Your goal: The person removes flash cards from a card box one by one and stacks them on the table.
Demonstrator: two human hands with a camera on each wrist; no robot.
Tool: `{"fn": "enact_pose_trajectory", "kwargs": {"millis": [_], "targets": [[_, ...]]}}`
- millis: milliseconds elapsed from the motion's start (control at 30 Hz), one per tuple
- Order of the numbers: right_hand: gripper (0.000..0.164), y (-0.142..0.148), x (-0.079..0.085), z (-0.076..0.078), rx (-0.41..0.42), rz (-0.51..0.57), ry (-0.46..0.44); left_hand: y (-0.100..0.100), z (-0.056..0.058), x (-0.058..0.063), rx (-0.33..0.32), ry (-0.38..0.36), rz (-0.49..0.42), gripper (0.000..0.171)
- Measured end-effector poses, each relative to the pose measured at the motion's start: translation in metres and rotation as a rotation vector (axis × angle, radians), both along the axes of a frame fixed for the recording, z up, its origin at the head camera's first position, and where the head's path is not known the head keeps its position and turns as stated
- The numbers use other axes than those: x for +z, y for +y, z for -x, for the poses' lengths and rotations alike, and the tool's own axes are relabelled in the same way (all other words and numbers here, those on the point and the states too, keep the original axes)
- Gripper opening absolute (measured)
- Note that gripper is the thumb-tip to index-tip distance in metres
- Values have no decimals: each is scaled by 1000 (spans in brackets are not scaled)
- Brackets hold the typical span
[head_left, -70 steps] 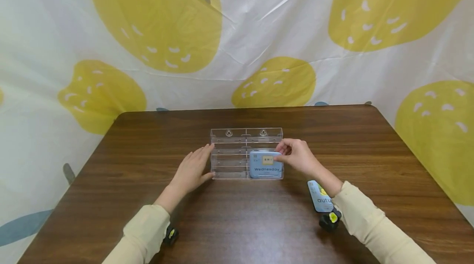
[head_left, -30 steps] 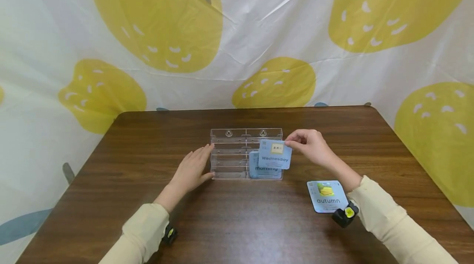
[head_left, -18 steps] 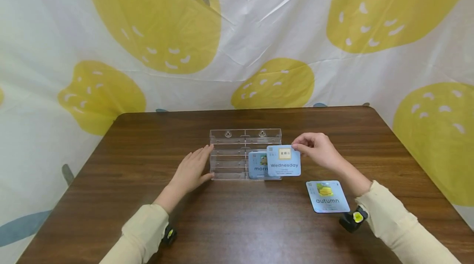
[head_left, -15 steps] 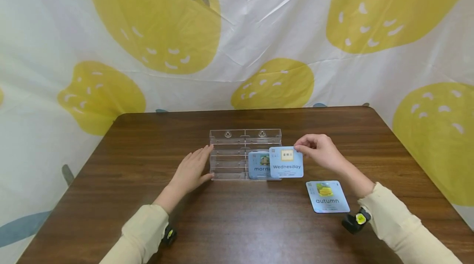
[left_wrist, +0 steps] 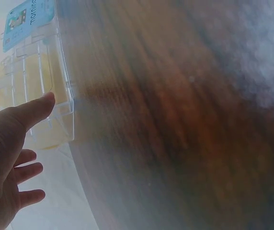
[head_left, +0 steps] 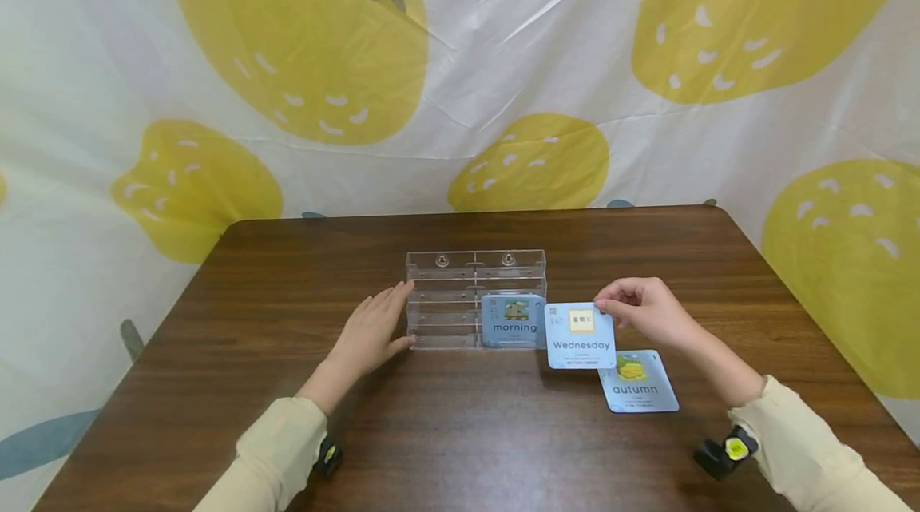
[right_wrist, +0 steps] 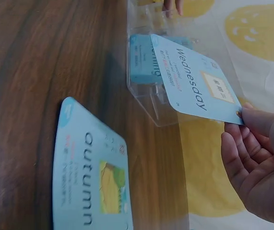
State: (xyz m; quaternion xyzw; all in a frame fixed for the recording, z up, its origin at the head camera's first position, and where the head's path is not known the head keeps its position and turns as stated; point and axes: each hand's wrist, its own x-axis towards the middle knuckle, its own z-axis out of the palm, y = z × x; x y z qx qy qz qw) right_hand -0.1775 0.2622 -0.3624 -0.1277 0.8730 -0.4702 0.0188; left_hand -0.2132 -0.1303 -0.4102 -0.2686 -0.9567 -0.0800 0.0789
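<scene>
A light-blue "Wednesday" flashcard (head_left: 580, 346) is pinched at its upper right corner by my right hand (head_left: 650, 312), thumb on the front. It is held off to the right of a clear plastic card rack (head_left: 442, 307), its lower edge overlapping the "autumn" flashcard (head_left: 638, 394) in the head view. In the rack's lower right pocket sits a "morning" flashcard (head_left: 513, 328), its face showing. My left hand (head_left: 371, 328) rests at the rack's left side with fingers straight; the left wrist view shows the thumb (left_wrist: 40, 108) at the rack's edge.
The rack stands on a dark wooden table (head_left: 460, 432), with two columns of pockets. Behind the table hangs a white cloth (head_left: 345, 176) printed with big yellow fruit. The "autumn" card lies flat on the table, right of the rack.
My right hand has drawn the "Wednesday" card out of the rack's lower right pocket and moved it right and toward me, uncovering the "morning" card. My left hand has stayed put.
</scene>
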Motion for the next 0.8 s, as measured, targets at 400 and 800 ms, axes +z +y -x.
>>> {"fn": "enact_pose_trajectory", "kwargs": {"millis": [400,800], "targets": [[23,27,-13,-15,-32,16,-102,0,0,0,4,-8,0,84],[24,51,-26,-23,-37,-41,-150,0,-1,0,-4,9,-13,84]]}}
